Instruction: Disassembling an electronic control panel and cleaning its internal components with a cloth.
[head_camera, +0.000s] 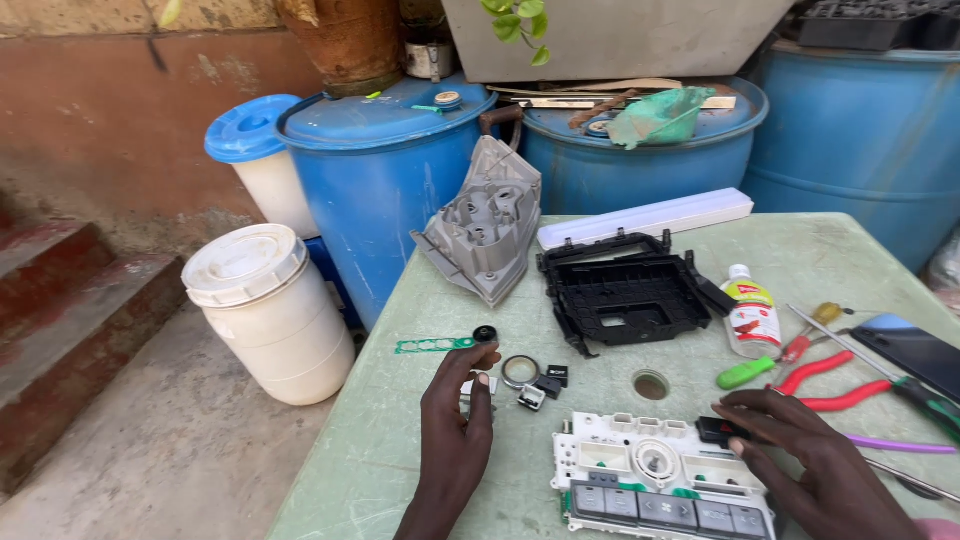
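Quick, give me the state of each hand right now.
Left hand: fingers pinch a small grey part.
Right hand: open, flat, fingertips on white panel.

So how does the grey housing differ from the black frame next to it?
The grey housing stands tilted up at the table's back edge; the black frame lies flat. The grey housing shows round sockets, while the black frame has a rectangular opening. The grey one is narrower, the black one wider. Both are moulded plastic parts, and neither hand touches them.

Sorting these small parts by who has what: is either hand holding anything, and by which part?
Left hand pinches a small pale part by its edge. Right hand only rests on the white panel.
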